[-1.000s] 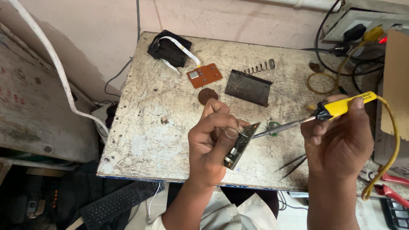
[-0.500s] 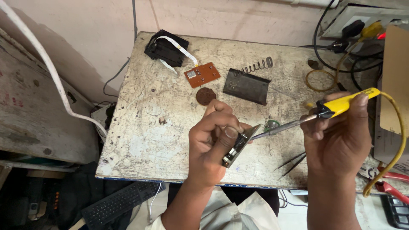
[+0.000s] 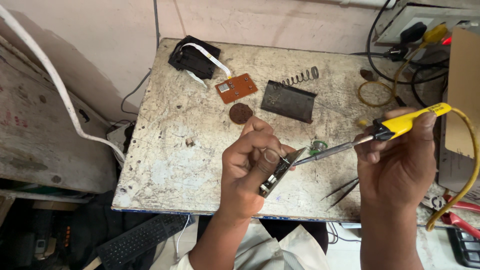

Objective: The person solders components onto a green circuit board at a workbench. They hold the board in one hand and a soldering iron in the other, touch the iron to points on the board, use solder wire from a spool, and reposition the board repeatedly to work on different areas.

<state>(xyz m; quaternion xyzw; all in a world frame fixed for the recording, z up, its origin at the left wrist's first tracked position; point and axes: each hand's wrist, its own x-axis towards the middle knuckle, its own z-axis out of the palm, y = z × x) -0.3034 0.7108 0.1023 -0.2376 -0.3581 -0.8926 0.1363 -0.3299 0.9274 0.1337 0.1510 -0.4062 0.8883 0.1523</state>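
Two hands meet over the near edge of the bench (image 3: 165, 150): the left hand (image 3: 247, 167) pinches a small circuit board (image 3: 281, 171) upright on edge, and to its right the right hand (image 3: 400, 165) grips a yellow-handled soldering iron (image 3: 370, 137), tip at the board's top. A slight slip could probably burn the thumb beside the joint, and the mid-air hold may wobble.

A small orange circuit board (image 3: 236, 88) is set on the scratched pale worktop (image 3: 165, 150), left of a flat dark metal plate (image 3: 289, 101); a round brown disc (image 3: 241, 113) is placed before the board.
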